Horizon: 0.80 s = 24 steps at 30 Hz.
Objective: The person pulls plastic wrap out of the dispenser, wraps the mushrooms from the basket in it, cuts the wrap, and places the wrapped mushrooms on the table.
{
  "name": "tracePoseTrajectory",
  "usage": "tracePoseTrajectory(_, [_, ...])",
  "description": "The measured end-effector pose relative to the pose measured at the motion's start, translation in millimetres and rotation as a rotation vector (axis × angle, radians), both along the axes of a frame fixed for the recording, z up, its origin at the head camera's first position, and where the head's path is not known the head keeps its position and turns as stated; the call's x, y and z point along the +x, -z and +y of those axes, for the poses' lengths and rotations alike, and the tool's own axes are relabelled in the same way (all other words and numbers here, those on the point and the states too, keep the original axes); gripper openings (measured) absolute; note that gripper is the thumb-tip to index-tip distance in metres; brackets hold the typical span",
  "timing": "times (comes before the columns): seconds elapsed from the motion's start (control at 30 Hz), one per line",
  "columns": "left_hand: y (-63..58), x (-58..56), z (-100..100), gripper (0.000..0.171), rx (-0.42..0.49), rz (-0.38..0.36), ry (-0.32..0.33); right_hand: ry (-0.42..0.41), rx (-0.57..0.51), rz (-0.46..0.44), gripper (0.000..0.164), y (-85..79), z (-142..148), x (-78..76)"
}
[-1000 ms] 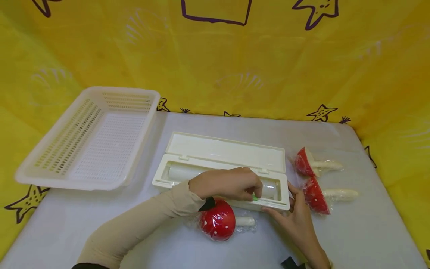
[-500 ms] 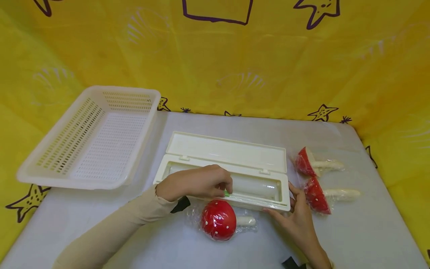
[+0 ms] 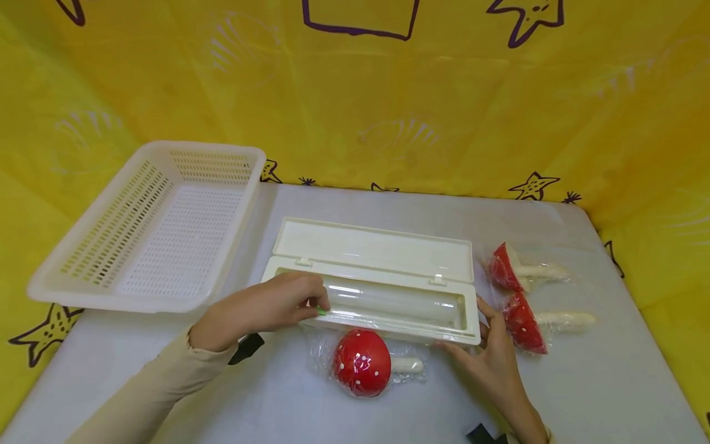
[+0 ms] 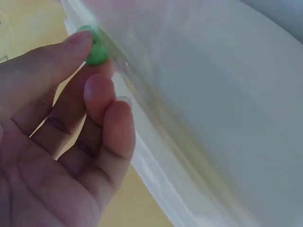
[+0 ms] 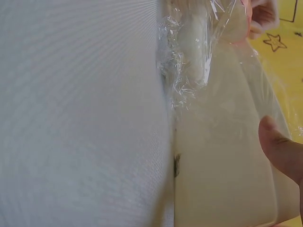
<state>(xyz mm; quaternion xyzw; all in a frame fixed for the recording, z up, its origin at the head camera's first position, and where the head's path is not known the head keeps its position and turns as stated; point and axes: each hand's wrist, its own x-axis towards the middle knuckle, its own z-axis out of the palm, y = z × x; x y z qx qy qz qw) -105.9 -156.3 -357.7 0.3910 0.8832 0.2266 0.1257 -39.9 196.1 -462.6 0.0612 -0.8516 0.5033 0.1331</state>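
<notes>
A long cream cling film dispenser (image 3: pixel 471 311) lies with its lid (image 3: pixel 374 250) folded back, a roll of film (image 3: pixel 388 302) inside. Near its left end, my left hand (image 3: pixel 277 302) pinches a small green slide cutter (image 3: pixel 322 311) on the front edge. The left wrist view shows thumb and index finger on the green knob (image 4: pixel 97 54), other fingers curled beside the box. My right hand (image 3: pixel 493 354) grips the dispenser's right end, thumb at the front and fingers round the corner. In the right wrist view, the thumb (image 5: pixel 279 146) lies along the box's front side.
A red mushroom (image 3: pixel 362 364) with white dots, wrapped in clear film, lies right in front of the dispenser. Two more wrapped mushrooms, an upper (image 3: pixel 501 268) and a lower one (image 3: pixel 521 324), lie to the right. A white plastic basket (image 3: pixel 235 228) stands at the left.
My left hand has slid the green cutter leftward along the front edge, from near the right end to near the left end. The right hand has stayed at the dispenser's right end.
</notes>
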Motion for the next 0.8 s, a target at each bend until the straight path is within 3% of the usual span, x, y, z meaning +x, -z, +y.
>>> tracePoseTrajectory(0.37, [3.8, 17.0, -43.6, 0.020, 0.060, 0.123, -0.133, 0.006, 0.006, -0.017, 0.096, -0.9, 1.9, -1.4])
tracePoseTrajectory(0.6, [5.4, 21.2, -56.4, 0.017, 0.033, 0.120, -0.191, -0.007, -0.033, -0.033, 0.094, 0.2, 0.5, -1.7])
tracePoseTrajectory(0.8, [9.7, 25.1, -67.8, 0.025, 0.027, 0.224, -0.257, 0.003, -0.011, -0.037, 0.095, -2.2, 2.4, -1.2])
